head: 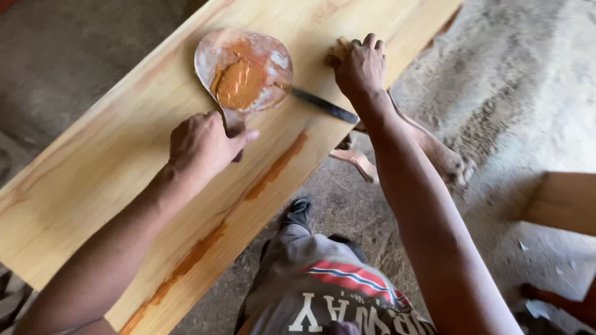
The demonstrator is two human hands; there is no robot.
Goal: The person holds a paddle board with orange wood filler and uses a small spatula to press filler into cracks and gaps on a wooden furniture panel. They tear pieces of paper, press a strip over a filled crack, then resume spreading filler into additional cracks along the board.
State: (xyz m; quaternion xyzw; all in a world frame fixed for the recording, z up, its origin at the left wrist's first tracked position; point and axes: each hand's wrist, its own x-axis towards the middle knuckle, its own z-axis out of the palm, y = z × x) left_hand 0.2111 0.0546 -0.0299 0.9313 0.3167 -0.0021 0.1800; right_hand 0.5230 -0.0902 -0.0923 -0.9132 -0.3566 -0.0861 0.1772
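Note:
A long pale wooden plank (112, 155) lies slantwise in front of me. On it rests a paddle-shaped board (245, 65) smeared with brown paste. My left hand (202, 146) is closed on the paddle's short handle. A dark knife-like tool (326, 105) lies on the plank, one end tucked under the paddle. My right hand (360, 65) presses down near the plank's far edge, its fingers curled over a small tan piece (338, 51), most of which is hidden. A streak of brown paste (273, 169) runs along the plank's near edge.
Curved wooden parts (357, 161) stick out below the plank's right edge. The floor (496, 93) is covered in sawdust. A wooden box corner (562, 201) stands at the right. My shoe (300, 208) is under the plank's edge.

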